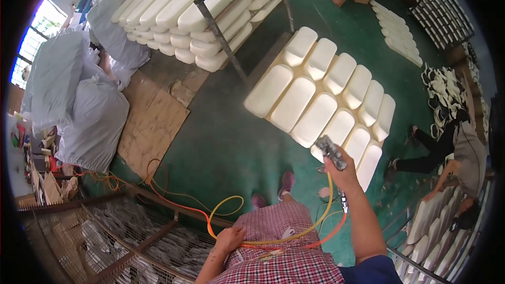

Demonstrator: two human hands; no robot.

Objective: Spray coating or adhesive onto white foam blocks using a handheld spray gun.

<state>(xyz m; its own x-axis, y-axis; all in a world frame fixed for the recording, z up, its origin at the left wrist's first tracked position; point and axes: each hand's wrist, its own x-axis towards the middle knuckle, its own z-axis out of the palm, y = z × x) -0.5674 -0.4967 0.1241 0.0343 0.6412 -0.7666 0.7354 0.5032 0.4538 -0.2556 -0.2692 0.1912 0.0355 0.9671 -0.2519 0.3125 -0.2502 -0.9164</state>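
My right hand (344,172) is wrapped round a metal spray gun (329,151), held above the near edge of a set of cream foam pads (295,104). The rounded pads lie side by side in two rows on a flat board near the floor. From the gun, a yellow hose (330,194) and an orange hose (336,230) loop down across my checked apron (273,268). At my waist, my left hand (230,240) is closed round the hoses.
Stacked cream pads (184,13) fill a metal-framed rack (223,39) at the far left. Grey sacks (92,121) stand beside cardboard (150,126). A wire cage (110,242) is at lower left. Another person (465,147) bends over pads at right. Hoses trail over the green floor (210,126).
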